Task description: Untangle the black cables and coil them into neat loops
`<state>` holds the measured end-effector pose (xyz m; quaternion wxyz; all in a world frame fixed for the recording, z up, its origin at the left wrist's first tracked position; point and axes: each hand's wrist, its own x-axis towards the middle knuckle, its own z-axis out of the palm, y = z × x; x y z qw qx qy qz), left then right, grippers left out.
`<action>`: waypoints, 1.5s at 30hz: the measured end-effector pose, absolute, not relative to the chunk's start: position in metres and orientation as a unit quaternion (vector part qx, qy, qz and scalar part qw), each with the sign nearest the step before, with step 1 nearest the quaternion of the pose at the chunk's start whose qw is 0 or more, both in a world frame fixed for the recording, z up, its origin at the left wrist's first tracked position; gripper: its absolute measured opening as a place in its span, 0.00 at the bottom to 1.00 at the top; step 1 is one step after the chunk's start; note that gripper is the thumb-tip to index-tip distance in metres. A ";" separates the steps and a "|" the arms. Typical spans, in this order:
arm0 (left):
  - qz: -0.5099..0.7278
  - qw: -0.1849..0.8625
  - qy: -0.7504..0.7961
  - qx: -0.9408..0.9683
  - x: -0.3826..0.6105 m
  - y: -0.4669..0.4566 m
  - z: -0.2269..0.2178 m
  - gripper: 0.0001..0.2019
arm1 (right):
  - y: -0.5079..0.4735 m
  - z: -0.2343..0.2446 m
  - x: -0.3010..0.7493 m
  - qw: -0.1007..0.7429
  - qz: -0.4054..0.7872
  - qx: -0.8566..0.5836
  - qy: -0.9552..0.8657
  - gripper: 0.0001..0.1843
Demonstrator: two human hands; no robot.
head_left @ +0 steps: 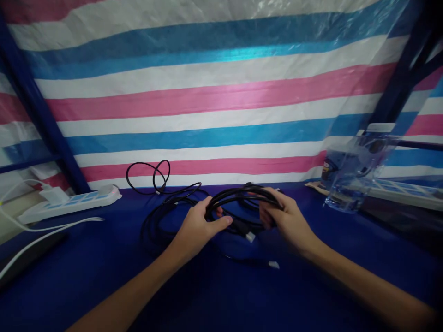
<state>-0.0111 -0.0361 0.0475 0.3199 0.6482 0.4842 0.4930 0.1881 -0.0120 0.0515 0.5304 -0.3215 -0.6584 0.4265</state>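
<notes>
A coil of black cable (242,196) is held just above the blue table (214,295) at the centre. My left hand (199,226) grips the coil's left side with fingers wrapped round the strands. My right hand (285,219) is closed on the coil's right side. A white plug end (249,237) hangs under the coil between the hands, and another connector (273,264) lies on the table below. More black cable (155,177) trails in loose loops on the table behind and to the left.
A white power strip (69,203) with a white charger and white cord (51,228) lies at the left. A clear plastic water bottle (356,170) stands at the right, a second power strip (404,191) behind it. A striped tarp (221,92) backs the table.
</notes>
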 end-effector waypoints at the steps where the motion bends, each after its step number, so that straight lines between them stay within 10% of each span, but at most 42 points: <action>1: 0.476 0.274 0.477 0.686 -0.013 -0.038 0.051 0.10 | -0.013 0.054 0.187 0.536 0.468 -0.320 -0.625 0.08; 7: 0.529 0.381 0.377 0.657 -0.012 -0.040 0.049 0.20 | -0.026 0.061 0.183 0.518 0.576 -0.304 -0.555 0.08; 15: 0.572 0.625 0.347 0.402 -0.011 -0.038 0.044 0.10 | -0.016 0.048 0.193 0.446 0.130 -0.354 -0.811 0.13; 20: 0.360 0.791 0.133 0.477 -0.021 -0.049 0.046 0.20 | -0.004 0.044 0.203 0.465 0.006 -0.332 -0.820 0.06; 34: 0.577 0.590 0.349 0.444 -0.013 -0.048 0.059 0.21 | -0.005 0.038 0.195 0.425 0.213 -0.377 -0.795 0.14; 41: 0.722 0.558 0.310 0.266 -0.021 -0.046 0.076 0.21 | -0.015 0.029 0.176 0.340 0.575 -0.162 -0.726 0.43; 45: 0.692 0.613 0.289 0.247 -0.003 -0.053 0.070 0.21 | -0.038 0.036 0.150 0.483 0.626 -0.282 -0.544 0.38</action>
